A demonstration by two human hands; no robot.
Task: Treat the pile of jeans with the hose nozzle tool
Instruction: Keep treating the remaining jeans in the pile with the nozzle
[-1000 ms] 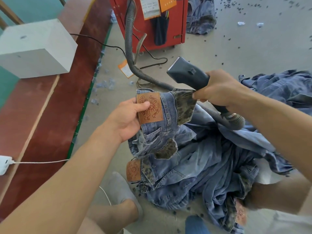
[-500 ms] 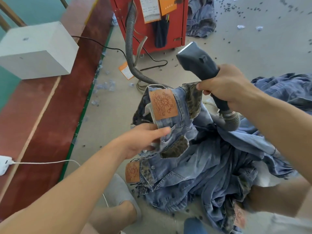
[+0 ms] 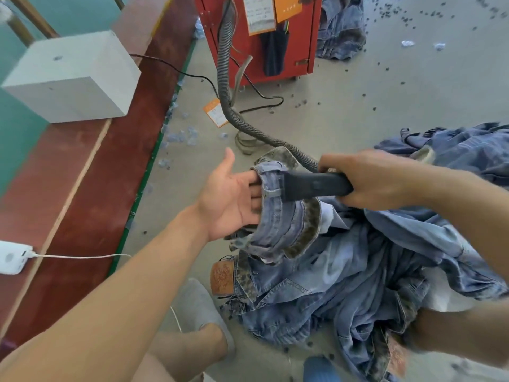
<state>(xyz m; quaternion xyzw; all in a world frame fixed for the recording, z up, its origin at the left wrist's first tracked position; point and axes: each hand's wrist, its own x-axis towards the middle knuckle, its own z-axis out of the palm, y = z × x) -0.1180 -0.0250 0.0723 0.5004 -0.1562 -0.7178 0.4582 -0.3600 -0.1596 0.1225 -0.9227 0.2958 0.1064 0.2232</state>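
A pile of light blue jeans (image 3: 358, 271) with leopard-print lining lies on the floor in front of me. One pair of jeans (image 3: 283, 230) is lifted off it at the waistband. My left hand (image 3: 228, 199) is palm up with the thumb out, its fingers slid under that waistband and hidden by the denim. My right hand (image 3: 369, 177) grips the black hose nozzle (image 3: 311, 186), whose flat head presses sideways against the waistband, opposite my left fingers. The grey ribbed hose (image 3: 228, 86) runs from the nozzle up to a red machine (image 3: 300, 37).
A red-brown bench (image 3: 91, 188) along the left carries a white box (image 3: 71, 78) and a white charger (image 3: 12, 257) with its cable. More jeans (image 3: 454, 150) lie at the right and behind the machine. My foot in a grey slipper (image 3: 201, 307) is beside the pile. Dark specks litter the floor.
My right hand swung the nozzle down from pointing upward onto the waistband. My left hand turned palm up and slid its fingers under the jeans, so the leather patch no longer shows.
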